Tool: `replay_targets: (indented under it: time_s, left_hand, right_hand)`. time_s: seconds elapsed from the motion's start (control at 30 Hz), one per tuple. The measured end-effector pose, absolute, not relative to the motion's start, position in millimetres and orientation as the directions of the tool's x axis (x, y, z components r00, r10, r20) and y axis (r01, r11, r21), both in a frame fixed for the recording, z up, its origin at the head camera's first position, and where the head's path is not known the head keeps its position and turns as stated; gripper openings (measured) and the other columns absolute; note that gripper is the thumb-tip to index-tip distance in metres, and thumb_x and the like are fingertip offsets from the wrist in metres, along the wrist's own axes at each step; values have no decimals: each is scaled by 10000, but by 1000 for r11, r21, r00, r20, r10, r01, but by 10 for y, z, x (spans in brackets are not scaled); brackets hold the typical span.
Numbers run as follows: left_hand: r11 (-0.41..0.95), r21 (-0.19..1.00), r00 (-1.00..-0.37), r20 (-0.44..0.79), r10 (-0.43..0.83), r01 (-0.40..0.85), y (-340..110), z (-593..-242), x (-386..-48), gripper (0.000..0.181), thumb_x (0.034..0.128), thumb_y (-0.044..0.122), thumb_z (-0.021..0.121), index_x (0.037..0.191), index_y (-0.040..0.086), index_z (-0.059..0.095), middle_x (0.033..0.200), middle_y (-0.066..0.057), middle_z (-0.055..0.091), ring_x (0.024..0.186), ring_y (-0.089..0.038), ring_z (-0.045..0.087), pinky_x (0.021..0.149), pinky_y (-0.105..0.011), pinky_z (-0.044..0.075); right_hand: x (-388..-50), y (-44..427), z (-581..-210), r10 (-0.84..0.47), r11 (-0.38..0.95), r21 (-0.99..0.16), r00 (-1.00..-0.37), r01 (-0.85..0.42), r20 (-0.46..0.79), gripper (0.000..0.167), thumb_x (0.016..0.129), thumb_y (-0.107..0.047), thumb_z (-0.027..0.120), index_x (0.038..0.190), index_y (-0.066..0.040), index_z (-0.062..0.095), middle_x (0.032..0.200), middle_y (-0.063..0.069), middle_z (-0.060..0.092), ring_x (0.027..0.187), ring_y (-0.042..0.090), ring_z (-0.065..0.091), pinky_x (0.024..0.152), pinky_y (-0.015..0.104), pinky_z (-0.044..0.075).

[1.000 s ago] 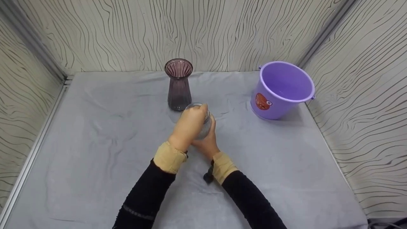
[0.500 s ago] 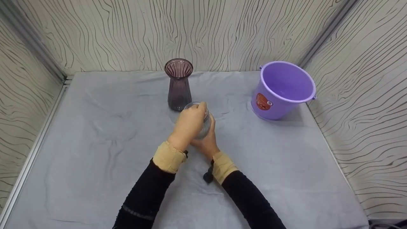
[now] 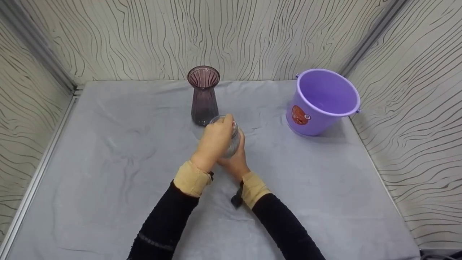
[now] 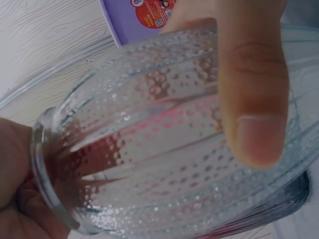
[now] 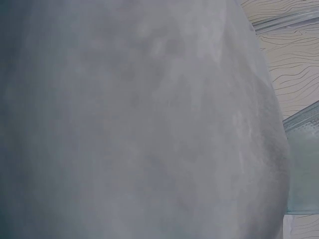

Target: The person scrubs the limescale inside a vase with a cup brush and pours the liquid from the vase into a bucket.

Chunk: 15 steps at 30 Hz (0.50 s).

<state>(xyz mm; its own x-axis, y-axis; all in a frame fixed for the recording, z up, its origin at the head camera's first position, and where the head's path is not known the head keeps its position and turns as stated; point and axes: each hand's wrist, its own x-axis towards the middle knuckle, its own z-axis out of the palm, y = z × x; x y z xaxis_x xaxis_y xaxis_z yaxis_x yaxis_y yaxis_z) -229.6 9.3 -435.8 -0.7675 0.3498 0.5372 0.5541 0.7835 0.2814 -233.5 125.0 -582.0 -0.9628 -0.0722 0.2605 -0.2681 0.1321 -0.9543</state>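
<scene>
A clear glass vase point(image 4: 164, 144), ribbed and dotted with raised bumps, is held upright between both hands in the head view. My right hand point(image 3: 236, 164) grips its body from below and the right; its thumb lies across the glass in the left wrist view. My left hand point(image 3: 213, 142) sits over the mouth, its fingers at or inside the neck, largely hidden. Something reddish and pink shows through the glass in the left wrist view; I cannot tell what it is. A sliver of glass point(image 5: 303, 172) edges into the right wrist view, otherwise mostly blurred grey.
Just behind the hands stands a purple-tinted glass vase point(image 3: 204, 97), upright with a flared mouth. A purple bucket point(image 3: 317, 108) with a red sticker is at the back right. Grey cloth point(image 3: 119, 180) covers the table, and patterned panels point(image 3: 144, 39) enclose it.
My left hand has shifted very slightly upward at the mouth of the clear vase, its thumb edging higher. The right hand keeps its grip in nearly the same place.
</scene>
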Motion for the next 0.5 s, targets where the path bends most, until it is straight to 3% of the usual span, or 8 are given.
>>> replay_targets:
  time_s: [0.23, 0.5]
  left_hand:
    - [758, 341, -781, 528, 334, 555, 98, -4369, -2283, 98, 1038, 34, 533, 980, -43, 552, 836, -193, 652, 748, -374, 704, 635, -458, 595]
    - [773, 337, -782, 541, 309, 538, 129, -4377, -2247, 77, 1020, 25, 570, 990, -43, 551, 849, -192, 656, 761, -366, 699, 657, -446, 595]
  right_hand:
    - [-2342, 1240, -5825, -67, 108, -949, -955, -296, 290, 1231, 683, -103, 903, 1574, -6, 59, 1644, 221, 161, 1511, 364, 198, 1209, 502, 217]
    - [-2335, 1248, -5834, -58, 140, -941, -951, -308, 303, 1238, 694, -289, 895, 1565, 13, 69, 1637, 243, 165, 1516, 379, 181, 1230, 477, 167]
